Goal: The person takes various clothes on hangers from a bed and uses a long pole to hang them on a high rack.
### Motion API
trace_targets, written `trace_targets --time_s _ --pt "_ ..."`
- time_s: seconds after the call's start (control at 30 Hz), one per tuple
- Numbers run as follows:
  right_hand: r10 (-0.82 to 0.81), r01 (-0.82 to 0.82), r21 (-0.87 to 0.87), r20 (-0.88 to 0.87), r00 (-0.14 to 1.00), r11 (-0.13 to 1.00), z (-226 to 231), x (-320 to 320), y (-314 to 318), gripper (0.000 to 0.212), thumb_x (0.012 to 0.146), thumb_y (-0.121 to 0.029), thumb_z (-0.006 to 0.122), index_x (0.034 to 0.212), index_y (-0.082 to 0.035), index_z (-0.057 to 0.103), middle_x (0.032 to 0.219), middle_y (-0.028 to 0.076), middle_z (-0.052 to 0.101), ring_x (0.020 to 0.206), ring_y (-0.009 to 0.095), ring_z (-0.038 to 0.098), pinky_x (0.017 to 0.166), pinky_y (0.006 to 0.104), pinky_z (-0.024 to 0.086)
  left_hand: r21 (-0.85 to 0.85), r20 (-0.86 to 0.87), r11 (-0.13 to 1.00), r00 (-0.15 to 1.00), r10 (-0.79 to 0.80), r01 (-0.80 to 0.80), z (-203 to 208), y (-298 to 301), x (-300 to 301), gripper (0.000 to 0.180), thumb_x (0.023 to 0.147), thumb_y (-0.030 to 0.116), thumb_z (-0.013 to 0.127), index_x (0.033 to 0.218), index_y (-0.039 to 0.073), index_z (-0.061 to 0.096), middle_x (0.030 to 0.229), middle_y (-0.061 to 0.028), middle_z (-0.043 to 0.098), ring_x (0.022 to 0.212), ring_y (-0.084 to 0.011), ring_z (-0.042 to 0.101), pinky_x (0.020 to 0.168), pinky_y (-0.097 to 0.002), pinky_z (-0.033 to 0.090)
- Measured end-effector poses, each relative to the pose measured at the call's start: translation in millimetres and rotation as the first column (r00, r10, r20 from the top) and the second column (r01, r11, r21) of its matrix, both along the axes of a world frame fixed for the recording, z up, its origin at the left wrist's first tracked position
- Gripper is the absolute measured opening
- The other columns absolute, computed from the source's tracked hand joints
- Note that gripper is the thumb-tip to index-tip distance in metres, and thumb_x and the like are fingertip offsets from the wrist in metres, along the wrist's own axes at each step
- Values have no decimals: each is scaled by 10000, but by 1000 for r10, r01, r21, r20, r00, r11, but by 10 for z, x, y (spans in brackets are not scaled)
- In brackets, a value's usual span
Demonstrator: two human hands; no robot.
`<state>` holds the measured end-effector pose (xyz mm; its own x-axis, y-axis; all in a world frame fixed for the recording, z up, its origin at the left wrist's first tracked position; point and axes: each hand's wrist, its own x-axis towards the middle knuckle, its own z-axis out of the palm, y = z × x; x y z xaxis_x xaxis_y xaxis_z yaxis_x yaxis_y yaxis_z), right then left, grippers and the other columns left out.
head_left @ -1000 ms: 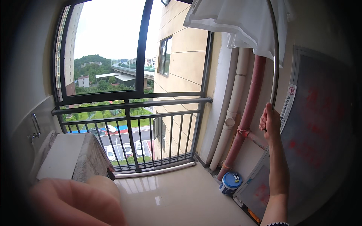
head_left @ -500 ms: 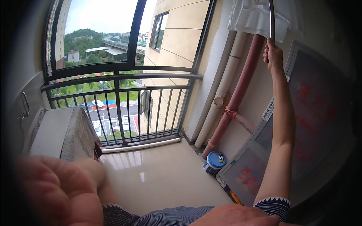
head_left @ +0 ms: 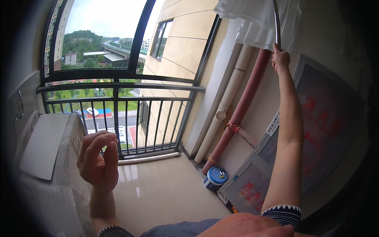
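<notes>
My right arm stretches up at the right, and my right hand (head_left: 280,59) is wrapped round the lower end of a slim metal pole (head_left: 277,23). The pole runs up past the top edge, so its upper end is hidden. Beside it hangs white, sheer, ruffled fabric (head_left: 252,29), also cut off by the top edge. My left hand (head_left: 98,162) is raised at the lower left, in front of the railing. Its fingers are curled, with thumb and fingertips brought together round a small gap; nothing shows in them.
At the left stands a covered cabinet-like block (head_left: 71,146) with a pale flat panel (head_left: 41,146) on it. A dark railing (head_left: 118,85) fronts the window. Along the right wall run cream pipes (head_left: 225,102), a red pipe (head_left: 248,94), a blue-lidded bucket (head_left: 216,177) and a grey-panelled door (head_left: 316,118).
My left hand has moved away from the camera, up and to the right, from a blurred upturned palm to a closed pinch. The fabric, pole and right hand now appear slightly further left.
</notes>
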<state>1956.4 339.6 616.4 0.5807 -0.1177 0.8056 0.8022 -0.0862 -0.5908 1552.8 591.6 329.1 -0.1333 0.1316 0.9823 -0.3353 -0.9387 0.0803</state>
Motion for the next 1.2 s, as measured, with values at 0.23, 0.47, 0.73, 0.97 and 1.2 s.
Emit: trace_targets --time_s 0.23,0.47,0.73,0.97,1.2 --pt "-90 91 -23 43 995 996 -212 112 85 386 823 -355 564 578 -91 427 423 -50 331 291 50 301 252 216 210 -162 -144 986 990 6 -30 -349 110 169 121 755 -17 585 872 9 600 788 -96 601 706 -161 593 614 -251 474" --pt "-16 15 19 53 998 1000 -243 184 171 382 825 -361 563 589 -92 428 427 -50 336 293 48 301 251 219 207 -226 -214 973 977 -18 -32 -568 128 219 111 758 -13 590 866 10 606 787 -86 596 653 -127 580 585 -218 456" --pt "-10 11 -12 85 996 1000 -260 169 229 419 832 -357 550 577 -32 482 438 2 401 320 98 377 312 276 291 -267 -310 960 951 2 -89 -750 143 211 102 756 -10 600 855 12 614 754 -70 591 604 -102 552 541 -207 433" --pt "185 -185 22 -22 982 983 -365 79 288 353 837 -367 542 659 -91 413 447 -49 329 308 48 294 262 220 212 -330 -312 937 950 5 -114 -888 122 227 103 743 -24 605 839 11 621 729 -60 584 580 -93 537 530 -207 423" --pt "312 -311 25 -41 949 950 -731 102 209 344 840 -364 537 661 -98 413 455 -49 322 323 51 303 279 207 231 -472 -357 873 932 -60 -124 -1249 81 242 121 733 -67 582 824 1 624 712 -56 578 561 -77 514 513 -200 406"
